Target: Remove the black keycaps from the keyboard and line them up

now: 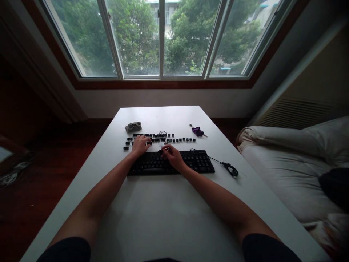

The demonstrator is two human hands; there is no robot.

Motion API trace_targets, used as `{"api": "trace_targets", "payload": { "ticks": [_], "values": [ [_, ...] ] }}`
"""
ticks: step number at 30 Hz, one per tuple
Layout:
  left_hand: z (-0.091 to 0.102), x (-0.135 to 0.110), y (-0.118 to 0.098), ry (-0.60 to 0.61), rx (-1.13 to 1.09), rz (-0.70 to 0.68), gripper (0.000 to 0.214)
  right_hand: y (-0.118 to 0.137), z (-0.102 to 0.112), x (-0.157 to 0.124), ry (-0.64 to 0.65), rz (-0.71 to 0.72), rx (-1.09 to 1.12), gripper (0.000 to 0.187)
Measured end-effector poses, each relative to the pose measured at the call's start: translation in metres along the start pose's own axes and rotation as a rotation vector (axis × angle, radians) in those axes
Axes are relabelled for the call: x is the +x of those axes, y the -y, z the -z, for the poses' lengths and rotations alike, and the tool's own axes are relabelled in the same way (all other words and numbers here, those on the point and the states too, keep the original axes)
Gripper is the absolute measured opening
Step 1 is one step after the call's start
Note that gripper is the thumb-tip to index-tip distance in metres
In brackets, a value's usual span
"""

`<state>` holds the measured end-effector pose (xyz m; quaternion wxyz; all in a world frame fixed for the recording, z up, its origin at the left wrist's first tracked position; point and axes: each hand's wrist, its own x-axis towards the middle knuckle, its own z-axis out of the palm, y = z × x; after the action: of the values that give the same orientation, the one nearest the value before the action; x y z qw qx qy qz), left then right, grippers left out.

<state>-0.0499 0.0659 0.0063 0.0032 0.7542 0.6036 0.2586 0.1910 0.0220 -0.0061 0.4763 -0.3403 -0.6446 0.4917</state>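
Observation:
A black keyboard [196, 162] lies across the middle of a white table [163, 218]. Behind it, several loose black keycaps [178, 139] sit in rows. My left hand [140, 145] rests palm down on the keycaps at the left end of the rows, fingers curled over them. My right hand [172, 157] hovers over the keyboard's upper middle, pinching a thin wire tool [165, 148] between its fingers. What the left fingers grasp is too small to make out.
A grey crumpled cloth [133, 126] lies at the back left. A purple-handled brush [197, 131] lies at the back right. The keyboard's cable and plug [230, 169] trail right. A bed with white bedding [289, 171] stands beside the table's right edge; a window [163, 36] is ahead.

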Motion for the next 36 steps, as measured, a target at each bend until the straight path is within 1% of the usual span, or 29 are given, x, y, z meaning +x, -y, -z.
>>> {"api": "trace_targets", "payload": {
  "ticks": [2, 5, 9, 12, 16, 18, 23, 26, 28, 31, 33, 36],
  "values": [
    [0.003, -0.004, -0.001, -0.002, 0.004, -0.005, 0.019, -0.002, 0.000, 0.002, -0.023, 0.003, 0.040, 0.028],
    [0.007, -0.011, -0.004, 0.005, -0.016, -0.020, 0.019, -0.005, 0.000, 0.005, -0.022, -0.004, 0.060, 0.027],
    [0.013, -0.022, -0.014, 0.079, -0.086, -0.112, 0.020, -0.004, 0.000, 0.007, -0.051, 0.003, 0.035, 0.030],
    [0.012, -0.029, -0.020, 0.124, -0.130, -0.161, 0.023, 0.003, 0.001, 0.009, -0.070, 0.038, -0.003, 0.031],
    [0.008, -0.036, -0.021, 0.151, -0.155, -0.160, 0.020, 0.012, 0.001, 0.010, -0.060, 0.058, -0.071, 0.032],
    [0.006, -0.037, -0.020, 0.146, -0.170, -0.153, 0.020, 0.013, 0.001, 0.012, -0.031, 0.059, -0.116, 0.032],
    [0.007, -0.037, -0.020, 0.144, -0.176, -0.149, 0.021, 0.015, 0.000, 0.019, 0.080, 0.039, -0.258, 0.023],
    [0.007, -0.037, -0.021, 0.140, -0.167, -0.154, 0.022, 0.021, 0.000, 0.023, 0.143, 0.060, -0.351, 0.017],
    [0.007, -0.038, -0.022, 0.141, -0.163, -0.157, 0.022, 0.026, 0.001, 0.026, 0.158, 0.097, -0.436, 0.013],
    [0.008, -0.037, -0.022, 0.140, -0.167, -0.158, 0.021, 0.034, 0.004, 0.027, 0.134, 0.126, -0.570, 0.009],
    [0.007, -0.037, -0.022, 0.131, -0.177, -0.165, 0.021, 0.037, 0.005, 0.027, 0.154, 0.139, -0.601, 0.008],
    [0.006, -0.037, -0.021, 0.119, -0.193, -0.170, 0.020, 0.042, 0.003, 0.023, 0.275, 0.211, -0.565, 0.009]
  ]
}}
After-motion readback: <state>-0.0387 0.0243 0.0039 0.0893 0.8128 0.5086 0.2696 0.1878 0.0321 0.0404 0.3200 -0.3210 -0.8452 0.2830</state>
